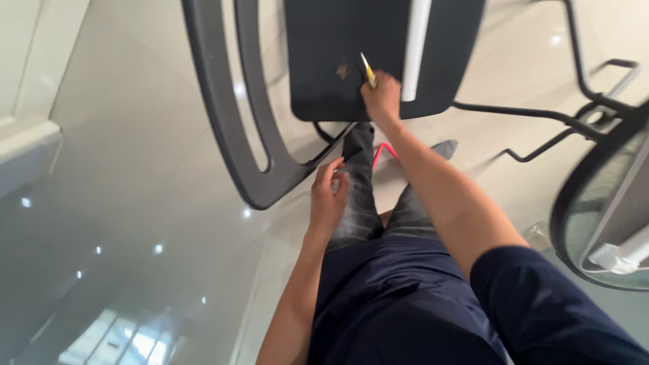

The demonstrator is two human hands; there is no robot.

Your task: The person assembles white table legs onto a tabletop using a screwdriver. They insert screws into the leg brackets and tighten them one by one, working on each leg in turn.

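A yellow-handled tool (pixel 367 69) was gripped in the closed right hand (pixel 382 96) against the black chair seat (pixel 338 61), while the half-open, empty left hand (pixel 328 199) steadied the chair's frame (pixel 270 177).

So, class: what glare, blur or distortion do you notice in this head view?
Head view: small bright glare spots on the glossy floor; the dark chair frame bows, a wide-angle look; the right hand gripping a yellow tool is slightly soft; the left hand is sharper.
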